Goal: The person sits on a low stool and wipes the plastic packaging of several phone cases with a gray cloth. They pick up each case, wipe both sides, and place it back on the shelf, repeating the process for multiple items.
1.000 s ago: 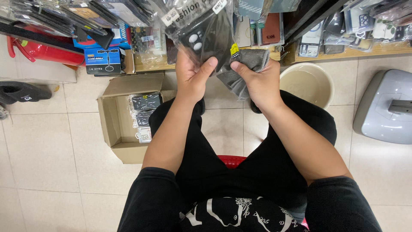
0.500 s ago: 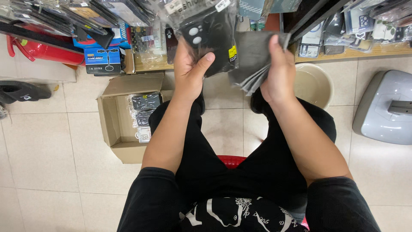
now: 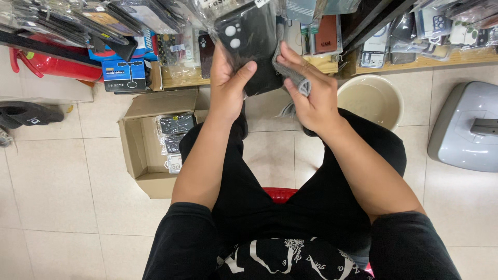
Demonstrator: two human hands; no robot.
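Left hand (image 3: 227, 85) gripping bagged black phone case (image 3: 252, 39), right hand (image 3: 311, 96) seemingly pinching grey cases (image 3: 296, 78)

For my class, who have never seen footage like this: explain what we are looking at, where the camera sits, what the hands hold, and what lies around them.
There is no machine here. The one picture comes from a camera worn on a person's head, looking down at their own lap and arms as they sit on a red stool. The left hand holds up a black phone case in a clear bag. The right hand grips a bundle of grey cases right beside it. On the tiled floor stand an open cardboard box with more packaged cases inside and a cream bucket. A low wooden shelf holds packaged phone cases.
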